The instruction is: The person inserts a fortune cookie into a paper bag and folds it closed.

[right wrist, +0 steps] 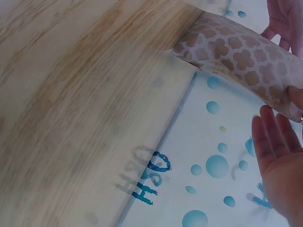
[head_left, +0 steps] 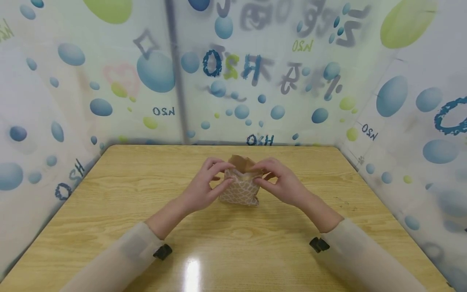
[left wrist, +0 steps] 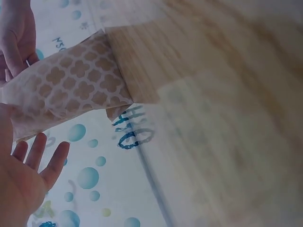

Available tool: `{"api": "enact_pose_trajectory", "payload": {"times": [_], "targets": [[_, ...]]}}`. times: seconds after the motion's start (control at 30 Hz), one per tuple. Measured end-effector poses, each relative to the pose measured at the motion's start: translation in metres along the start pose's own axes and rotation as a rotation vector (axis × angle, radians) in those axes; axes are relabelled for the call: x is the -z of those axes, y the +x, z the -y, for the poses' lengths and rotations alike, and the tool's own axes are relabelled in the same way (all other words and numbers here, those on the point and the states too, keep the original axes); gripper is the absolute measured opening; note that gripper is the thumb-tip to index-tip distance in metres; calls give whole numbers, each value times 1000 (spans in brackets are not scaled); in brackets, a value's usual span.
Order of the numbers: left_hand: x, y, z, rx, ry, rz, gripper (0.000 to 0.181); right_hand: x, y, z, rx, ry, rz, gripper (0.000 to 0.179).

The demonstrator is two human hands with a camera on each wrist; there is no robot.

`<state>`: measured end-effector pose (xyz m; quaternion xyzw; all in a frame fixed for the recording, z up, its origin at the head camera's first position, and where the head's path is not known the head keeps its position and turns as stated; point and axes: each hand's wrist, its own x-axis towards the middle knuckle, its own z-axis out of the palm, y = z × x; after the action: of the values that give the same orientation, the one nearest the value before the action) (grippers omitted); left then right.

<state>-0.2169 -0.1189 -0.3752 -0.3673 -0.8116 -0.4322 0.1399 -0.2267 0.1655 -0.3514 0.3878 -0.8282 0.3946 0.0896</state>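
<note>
A small brown paper bag (head_left: 240,190) with a white lattice pattern stands on the wooden table, its mouth partly spread at the top. My left hand (head_left: 204,184) pinches the left side of its rim between thumb and fingers. On the opposite side, my right hand (head_left: 282,182) pinches the rim the same way. The left wrist view shows the patterned side of the bag (left wrist: 80,82) beside the left hand (left wrist: 28,175), whose other fingers stick out free. In the right wrist view the bag (right wrist: 241,54) reaches toward the right hand (right wrist: 279,156). What is inside the bag is hidden.
The pale wooden table (head_left: 120,182) ends at a back wall covering (head_left: 204,101) printed with blue and green dots and mirrored lettering. Similar dotted panels stand at the left and right. Dark wrist straps (head_left: 162,252) show at both sleeves.
</note>
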Motion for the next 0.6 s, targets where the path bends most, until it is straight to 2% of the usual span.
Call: {"api": "enact_pose_trajectory", "payload": {"times": [0.13,0.27,0.4,0.6], "targets": [[3,1,0,-8,38,5,23,0,0,1,10,-62,18,22],[2,3,0,-21,38,-1,14,1,0,3,16,-116,28,16],[-1,5,-1,4,-30,-66,7,-1,-1,3,-19,-88,2,11],[-4,4,-4,115,-251,-174,7,-5,-1,4,-61,-38,-58,10]]}}
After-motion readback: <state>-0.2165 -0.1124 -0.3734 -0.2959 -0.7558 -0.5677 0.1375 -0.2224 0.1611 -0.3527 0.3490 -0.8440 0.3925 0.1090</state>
